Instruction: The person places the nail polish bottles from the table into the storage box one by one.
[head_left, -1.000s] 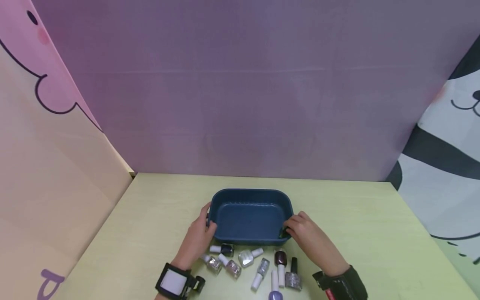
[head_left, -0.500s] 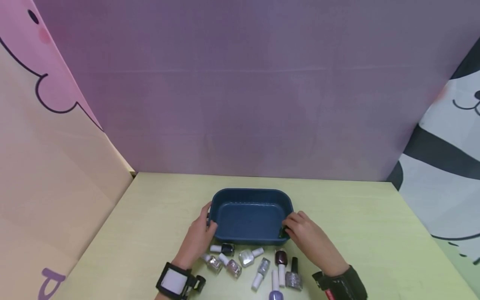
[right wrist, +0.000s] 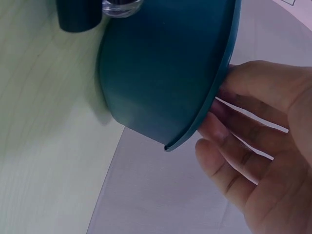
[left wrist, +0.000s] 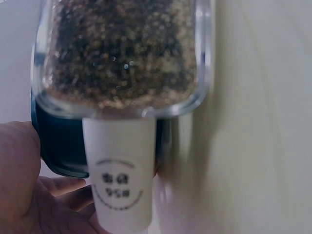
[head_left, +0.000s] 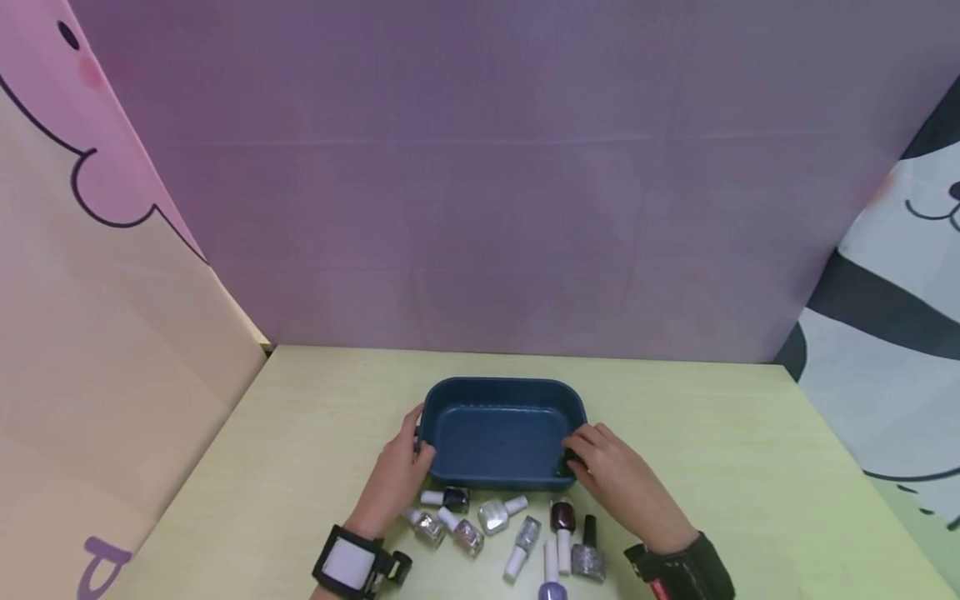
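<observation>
Well, gripped the blue tray (head_left: 495, 437) at its left with left hand (head_left: 400, 468); pinched a dark object (head_left: 565, 462), seemingly a bottle, inside its right corner with right hand (head_left: 613, 471).

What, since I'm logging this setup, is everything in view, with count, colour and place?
Tray: 1, dark blue, mid-table
Dark item: 1, greenish black, tray's near right corner; type unclear
Black bottle: 1, black, by tray's near edge
Glitter bottles: 4, silvery to pinkish, before tray
Pearly bottle: 1, whitish, before tray's middle
Red bottle: 1, dark red, before tray's right end
Purple bottle: 1, purple, frame's bottom edge
Table: 1, pale yellow, underneath
Backdrop: 1, purple-grey, behind table
Panels: 2, beige-pink left, white-black-green right
Wristbands: 2, black, one per wrist
Left grip: 1, bare, holding tray's left end
Right grip: 1, bare, pinching dark item
</observation>
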The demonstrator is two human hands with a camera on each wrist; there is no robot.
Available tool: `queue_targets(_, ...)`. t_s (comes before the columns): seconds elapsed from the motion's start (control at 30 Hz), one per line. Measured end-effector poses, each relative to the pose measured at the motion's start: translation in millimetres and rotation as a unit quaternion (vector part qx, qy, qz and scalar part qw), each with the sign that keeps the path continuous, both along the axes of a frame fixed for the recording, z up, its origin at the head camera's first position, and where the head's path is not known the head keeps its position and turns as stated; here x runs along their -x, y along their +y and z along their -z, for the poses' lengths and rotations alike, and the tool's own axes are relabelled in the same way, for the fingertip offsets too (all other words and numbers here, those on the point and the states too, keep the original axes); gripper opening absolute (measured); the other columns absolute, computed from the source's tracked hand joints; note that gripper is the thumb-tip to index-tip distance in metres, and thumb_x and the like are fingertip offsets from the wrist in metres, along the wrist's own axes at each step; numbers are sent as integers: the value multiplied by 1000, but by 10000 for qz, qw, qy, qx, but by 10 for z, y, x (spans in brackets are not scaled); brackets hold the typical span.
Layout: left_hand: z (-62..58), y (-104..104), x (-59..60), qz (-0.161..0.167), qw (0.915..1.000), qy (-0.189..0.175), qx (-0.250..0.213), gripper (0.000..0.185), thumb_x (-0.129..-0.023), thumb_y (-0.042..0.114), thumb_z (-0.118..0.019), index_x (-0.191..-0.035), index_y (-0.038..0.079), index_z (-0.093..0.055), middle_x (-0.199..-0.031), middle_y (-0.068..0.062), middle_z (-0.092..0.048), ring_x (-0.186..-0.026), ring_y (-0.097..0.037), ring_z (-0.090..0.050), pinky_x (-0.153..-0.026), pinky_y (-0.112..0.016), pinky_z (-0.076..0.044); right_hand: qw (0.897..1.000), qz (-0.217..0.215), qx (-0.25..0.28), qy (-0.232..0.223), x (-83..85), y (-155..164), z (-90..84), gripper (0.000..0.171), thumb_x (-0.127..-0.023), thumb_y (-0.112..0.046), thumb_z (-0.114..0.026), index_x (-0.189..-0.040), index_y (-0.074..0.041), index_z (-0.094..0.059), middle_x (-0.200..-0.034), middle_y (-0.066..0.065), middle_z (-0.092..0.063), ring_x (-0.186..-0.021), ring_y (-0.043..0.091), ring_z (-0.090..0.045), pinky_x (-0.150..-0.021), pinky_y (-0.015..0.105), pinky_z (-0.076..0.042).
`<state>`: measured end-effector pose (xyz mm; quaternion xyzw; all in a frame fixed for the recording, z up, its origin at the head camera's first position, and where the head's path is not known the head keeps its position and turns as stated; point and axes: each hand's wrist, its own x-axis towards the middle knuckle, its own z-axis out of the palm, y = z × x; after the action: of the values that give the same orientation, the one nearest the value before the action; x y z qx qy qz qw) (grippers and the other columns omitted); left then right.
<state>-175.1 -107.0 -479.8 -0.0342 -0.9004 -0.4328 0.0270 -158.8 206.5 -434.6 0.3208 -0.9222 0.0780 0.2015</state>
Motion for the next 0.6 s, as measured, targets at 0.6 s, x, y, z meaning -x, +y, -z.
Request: queue_targets(0.6,-1,-10,3,5,10000,2,-15,62,-98,13,-52,-155,11,-29,-88,-2,-59,-63,-11,-50,-53,-26,-41,9969,-636,451,-69,-16,-27,-31,27,-76,-7,-82,-99,-13,-69,-93,-5,-61,-84,7,-54,-71,22,-51)
